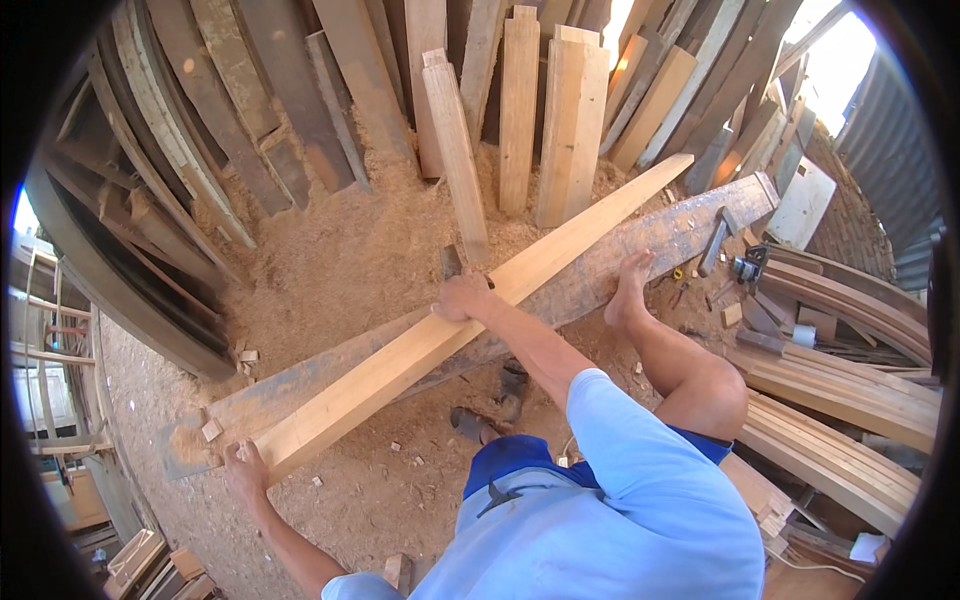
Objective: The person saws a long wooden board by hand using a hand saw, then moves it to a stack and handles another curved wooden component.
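Note:
A long pale wooden plank (420, 350) lies diagonally on a wider, worn grey board (640, 250) that serves as a bench. My left hand (244, 468) grips the plank's near end at the lower left. My right hand (462, 297) presses down on the plank's far edge around its middle. My bare right foot (630, 290) rests on the grey board just right of the plank, with the knee bent.
Many planks (520, 110) lean upright against the back wall, in a heap of sawdust (350, 250). Stacked strips of wood (840, 420) lie at the right. A hammer (715, 240) and small tools rest on the grey board's far end. Wood scraps dot the dirt floor.

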`<state>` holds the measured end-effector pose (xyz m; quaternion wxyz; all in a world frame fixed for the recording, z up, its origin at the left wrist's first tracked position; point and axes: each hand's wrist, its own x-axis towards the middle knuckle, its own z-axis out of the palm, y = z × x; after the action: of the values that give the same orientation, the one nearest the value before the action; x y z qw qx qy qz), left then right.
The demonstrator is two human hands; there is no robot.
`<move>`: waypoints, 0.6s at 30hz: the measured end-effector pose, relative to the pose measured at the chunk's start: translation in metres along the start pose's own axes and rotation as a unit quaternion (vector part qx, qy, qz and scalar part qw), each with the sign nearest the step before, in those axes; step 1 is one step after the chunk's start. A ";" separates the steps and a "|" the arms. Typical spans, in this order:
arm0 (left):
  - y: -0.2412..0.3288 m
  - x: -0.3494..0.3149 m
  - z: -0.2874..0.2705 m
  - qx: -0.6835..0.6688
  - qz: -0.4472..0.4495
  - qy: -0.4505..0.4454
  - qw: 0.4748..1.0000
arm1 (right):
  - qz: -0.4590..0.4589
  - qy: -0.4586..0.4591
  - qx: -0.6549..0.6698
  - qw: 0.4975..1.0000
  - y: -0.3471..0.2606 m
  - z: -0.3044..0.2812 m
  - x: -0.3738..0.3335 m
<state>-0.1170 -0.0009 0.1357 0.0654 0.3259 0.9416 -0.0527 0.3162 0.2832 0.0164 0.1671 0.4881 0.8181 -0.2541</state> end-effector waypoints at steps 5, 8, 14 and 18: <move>-0.149 0.004 0.090 -0.009 0.053 0.139 0.989 | -0.080 -0.005 -0.022 0.997 -0.067 0.023 -0.024; -0.111 -0.045 0.101 -0.079 -0.009 0.012 0.997 | -0.052 0.018 -0.013 0.998 -0.079 0.076 -0.054; -0.216 -0.085 0.224 -0.185 -0.121 0.039 0.975 | -0.069 0.086 0.016 0.994 -0.106 0.120 -0.087; -0.158 -0.096 0.234 -0.232 -0.135 -0.037 0.963 | -0.016 0.042 -0.027 0.999 -0.067 0.115 -0.096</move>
<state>-0.1197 -0.2160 -0.0708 0.1660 0.1694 0.9603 0.1468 0.3046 0.1218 -0.0108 0.1416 0.4802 0.8388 -0.2140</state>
